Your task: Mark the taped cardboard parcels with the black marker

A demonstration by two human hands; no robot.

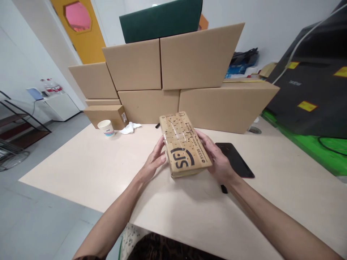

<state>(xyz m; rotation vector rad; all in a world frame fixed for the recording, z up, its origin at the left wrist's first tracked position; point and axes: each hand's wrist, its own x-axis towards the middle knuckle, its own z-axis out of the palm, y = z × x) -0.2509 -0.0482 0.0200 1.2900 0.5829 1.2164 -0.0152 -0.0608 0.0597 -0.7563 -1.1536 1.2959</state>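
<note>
left hand (151, 164), right hand (218, 160) clamped on taped carton (183, 141) | contents hidden | paper cup (106, 128) upright

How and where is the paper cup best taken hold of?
Probably grip the cup by its wall, just below the rim, from the front left. It stands upright and narrows downward; that side is open, while a box stands behind and a tissue lies to its right.

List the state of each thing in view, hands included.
Printed box: top closed, taped
Left hand: holding the box's left side
Right hand: holding its right side
Paper cup: upright, contents hidden
Tissue: crumpled
Tablet: flat, screen dark
Large boxes: stacked
Green box: resting atop the stack
Bottles: upright
</note>
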